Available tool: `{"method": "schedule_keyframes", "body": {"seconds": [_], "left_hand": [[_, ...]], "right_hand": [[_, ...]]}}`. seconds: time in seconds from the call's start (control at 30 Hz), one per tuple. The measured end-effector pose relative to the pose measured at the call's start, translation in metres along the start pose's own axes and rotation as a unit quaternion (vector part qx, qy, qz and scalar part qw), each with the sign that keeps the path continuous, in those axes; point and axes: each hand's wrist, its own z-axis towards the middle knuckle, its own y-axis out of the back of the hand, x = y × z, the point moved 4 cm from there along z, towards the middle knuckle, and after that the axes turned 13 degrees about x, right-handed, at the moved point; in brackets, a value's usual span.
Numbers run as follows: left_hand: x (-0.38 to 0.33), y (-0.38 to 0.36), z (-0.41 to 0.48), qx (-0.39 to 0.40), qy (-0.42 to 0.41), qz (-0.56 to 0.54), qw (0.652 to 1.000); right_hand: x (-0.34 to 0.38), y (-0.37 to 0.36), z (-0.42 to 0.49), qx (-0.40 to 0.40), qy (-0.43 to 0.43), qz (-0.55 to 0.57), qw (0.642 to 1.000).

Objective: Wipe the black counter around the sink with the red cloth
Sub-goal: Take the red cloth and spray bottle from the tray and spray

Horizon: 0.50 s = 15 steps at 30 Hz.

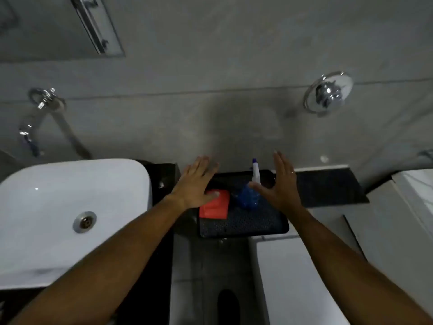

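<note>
A folded red cloth (215,206) lies on a black tray (255,227) to the right of the white sink (70,207). My left hand (195,184) hovers flat over the cloth's left edge, fingers spread, holding nothing. My right hand (278,184) is open above the tray's right side, next to a blue spray bottle (248,195) with a white nozzle. A narrow strip of black counter (164,184) shows between the sink and the tray.
A chrome tap (42,106) and hose hang on the grey wall above the sink. A round chrome wall valve (328,95) is at upper right. A dark shelf (328,188) lies right of the tray; white fixtures stand below and right.
</note>
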Motion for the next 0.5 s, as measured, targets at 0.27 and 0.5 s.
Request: {"method": "schedule_keyframes", "body": {"seconds": [0.27, 0.5], "left_hand": [[0.029, -0.108, 0.038, 0.163, 0.092, -0.104, 0.977], [0.047, -0.16, 0.068, 0.193, 0.126, -0.12, 0.966]], "right_hand": [[-0.07, -0.077, 0.032, 0.089, -0.101, 0.188, 0.973], [-0.075, -0.103, 0.057, 0.07, -0.094, 0.276, 0.954]]}}
